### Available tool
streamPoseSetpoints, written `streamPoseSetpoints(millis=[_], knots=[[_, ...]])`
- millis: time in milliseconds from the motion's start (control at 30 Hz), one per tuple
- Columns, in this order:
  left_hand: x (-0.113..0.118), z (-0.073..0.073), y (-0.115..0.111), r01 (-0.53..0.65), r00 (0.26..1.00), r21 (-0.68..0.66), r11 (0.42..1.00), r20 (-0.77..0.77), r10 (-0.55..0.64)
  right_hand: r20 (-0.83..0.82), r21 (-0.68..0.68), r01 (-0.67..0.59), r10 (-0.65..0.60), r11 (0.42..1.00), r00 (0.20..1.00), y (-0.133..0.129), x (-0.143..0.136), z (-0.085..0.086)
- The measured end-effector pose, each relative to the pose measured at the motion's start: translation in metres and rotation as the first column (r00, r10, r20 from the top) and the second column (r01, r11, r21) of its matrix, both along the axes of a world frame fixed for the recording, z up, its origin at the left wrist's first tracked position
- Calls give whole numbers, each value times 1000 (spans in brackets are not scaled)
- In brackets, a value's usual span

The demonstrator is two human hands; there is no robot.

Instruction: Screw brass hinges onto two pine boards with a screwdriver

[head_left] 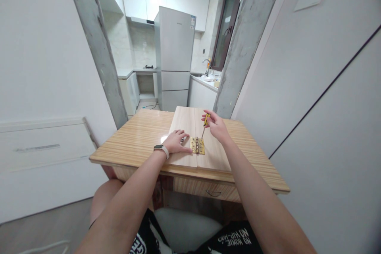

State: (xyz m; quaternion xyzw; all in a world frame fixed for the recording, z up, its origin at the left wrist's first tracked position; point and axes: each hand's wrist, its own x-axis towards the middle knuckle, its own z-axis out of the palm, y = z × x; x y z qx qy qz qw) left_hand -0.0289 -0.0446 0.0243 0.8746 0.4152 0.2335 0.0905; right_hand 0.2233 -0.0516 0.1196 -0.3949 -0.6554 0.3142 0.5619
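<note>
A brass-coloured hinge (197, 146) lies opened flat across the seam between two pale wooden boards (184, 119) on the table. My right hand (216, 126) is closed around a screwdriver (206, 119) with a yellow and black handle. Its shaft slants down, and the tip is at the upper right part of the hinge. With fingers spread, my left hand (176, 141) rests on the left board, thumb at the hinge's left edge. Some small dark items (183, 140), too small to make out, lie beneath its fingers.
The boards rest on a wood-grain table (127, 139) with a drawer handle (213, 193) at its front. Behind it stand a grey fridge (175, 43) and a counter with a tap (206, 65). Walls rise close on both sides, and a pale seat (187, 224) is under the table edge.
</note>
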Motion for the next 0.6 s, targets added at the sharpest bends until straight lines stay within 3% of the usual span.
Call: streamPoseSetpoints(millis=[100,267,600], knots=[[1,3,-2,-1,1000,-9,1000,-9,1,5,-10,-7,7,1000,1000,-1,0,0],[1,5,-5,-14,1000,-27,1000,-3,14,-4,10,116,-116,993,993,3,1,-4],[2,8,-8,-27,1000,-13,1000,-15,27,98,180,290,-310,940,946,-3,-1,-6]])
